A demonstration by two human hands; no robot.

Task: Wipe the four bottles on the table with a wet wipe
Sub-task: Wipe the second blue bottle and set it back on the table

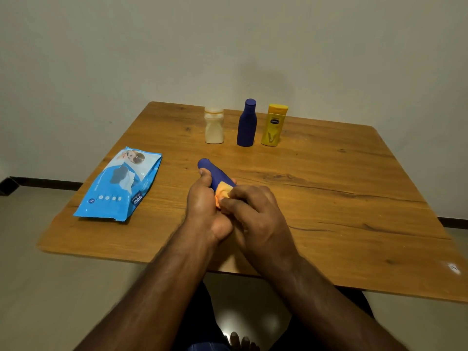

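Note:
My left hand grips a dark blue bottle that lies tilted over the middle of the wooden table, its cap pointing away and to the left. My right hand presses an orange-looking wipe against the bottle's lower body. Three more bottles stand upright in a row at the far side: a cream-white one, a second dark blue one and a yellow one.
A blue pack of wet wipes lies flat on the table's left part. A pale wall rises right behind the table. My knees and a foot show below the near edge.

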